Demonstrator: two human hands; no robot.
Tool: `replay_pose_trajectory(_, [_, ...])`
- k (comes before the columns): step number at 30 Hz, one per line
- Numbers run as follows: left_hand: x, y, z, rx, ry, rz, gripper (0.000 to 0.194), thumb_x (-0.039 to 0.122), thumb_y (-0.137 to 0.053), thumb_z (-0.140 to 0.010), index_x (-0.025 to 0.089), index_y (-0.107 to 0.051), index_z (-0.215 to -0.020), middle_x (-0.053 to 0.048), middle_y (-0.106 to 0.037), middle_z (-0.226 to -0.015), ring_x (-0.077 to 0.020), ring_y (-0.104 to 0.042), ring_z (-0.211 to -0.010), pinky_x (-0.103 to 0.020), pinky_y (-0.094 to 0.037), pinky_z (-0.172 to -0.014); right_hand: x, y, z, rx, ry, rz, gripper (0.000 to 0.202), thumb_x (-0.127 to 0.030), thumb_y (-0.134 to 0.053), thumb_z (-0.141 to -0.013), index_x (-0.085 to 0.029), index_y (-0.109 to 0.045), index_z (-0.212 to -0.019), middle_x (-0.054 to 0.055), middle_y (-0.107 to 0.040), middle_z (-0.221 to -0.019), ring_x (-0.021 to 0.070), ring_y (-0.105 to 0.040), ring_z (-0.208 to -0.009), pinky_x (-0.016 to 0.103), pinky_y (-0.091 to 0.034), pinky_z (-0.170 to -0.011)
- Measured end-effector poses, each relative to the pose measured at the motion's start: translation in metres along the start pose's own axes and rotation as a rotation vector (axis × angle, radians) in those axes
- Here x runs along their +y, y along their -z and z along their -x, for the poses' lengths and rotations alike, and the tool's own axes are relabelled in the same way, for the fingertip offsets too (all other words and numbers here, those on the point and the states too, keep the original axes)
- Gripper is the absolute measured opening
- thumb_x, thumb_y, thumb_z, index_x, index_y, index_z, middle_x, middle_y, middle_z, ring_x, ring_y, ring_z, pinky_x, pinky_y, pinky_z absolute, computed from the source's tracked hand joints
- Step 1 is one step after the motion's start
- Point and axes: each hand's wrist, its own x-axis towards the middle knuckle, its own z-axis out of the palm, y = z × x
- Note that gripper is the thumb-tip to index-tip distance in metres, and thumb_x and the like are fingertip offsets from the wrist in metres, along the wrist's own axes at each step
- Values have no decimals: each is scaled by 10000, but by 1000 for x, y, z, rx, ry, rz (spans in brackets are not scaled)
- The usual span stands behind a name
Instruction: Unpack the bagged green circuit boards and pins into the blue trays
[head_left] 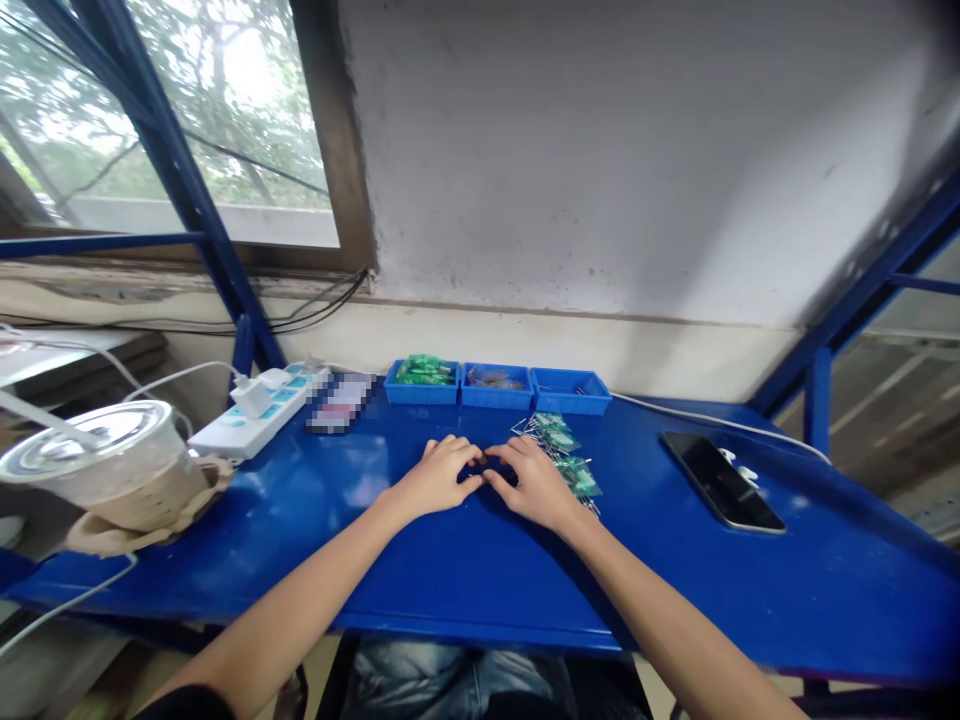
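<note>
My left hand [444, 474] and my right hand [531, 480] meet over the middle of the blue table, fingertips nearly touching. Each hand's thumb and fingers are curled round something small and dark [481, 463], too small to make out. Just right of my right hand lie green circuit boards [576, 474] with thin metal pins or leads [525, 427]. Three blue bins stand in a row behind: the left bin [422, 394] holds green pieces, the middle bin [496, 398] brownish parts, and the right bin [572, 405] a few thin items.
A black phone [724, 482] lies at the right beside white earbuds [748, 474]. On the left are a power strip [259, 412] with plugs, a lidded cup [124, 470] and a blurred flat item [341, 403]. A white cable [720, 421] runs along the back right.
</note>
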Motion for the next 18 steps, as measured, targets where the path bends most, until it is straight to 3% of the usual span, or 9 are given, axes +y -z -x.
replay_pose_trajectory(3, [3,-3,5,-62,-41,-43,96,245,-464,-860,207,-551,-878,-32,-575,-933,-209,-491,-934,-354,-321,-773,-2,-5,2,-46,47,50,113,-265,-557,-820,-188,-615,-879,48,-580,-820,180,-501,-819,319,-402,-789])
replay_pose_trajectory(7, [5,-8,4,-7,-48,-40,117,212,-428,-874,190,-531,-824,-37,-584,-908,-205,-489,-918,-362,-332,-795,-1,-7,4,-43,60,53,106,-285,-565,-821,-186,-586,-854,44,-582,-799,178,-491,-800,300,-396,-745])
replay_pose_trajectory(13, [-3,-12,-3,152,75,438,105,242,-426,-871,192,-510,-910,8,-586,-732,-141,-551,-724,-274,-411,-712,-1,-5,4,14,74,21,58,-228,-516,-857,-199,-557,-828,33,-595,-775,169,-500,-765,284,-388,-703])
replay_pose_trajectory(18, [-1,-9,-3,233,120,552,113,271,-450,-863,187,-481,-933,42,-558,-620,-121,-556,-626,-252,-412,-660,-5,-5,3,66,106,57,126,-255,-468,-886,-195,-555,-817,41,-605,-771,169,-503,-738,289,-382,-698])
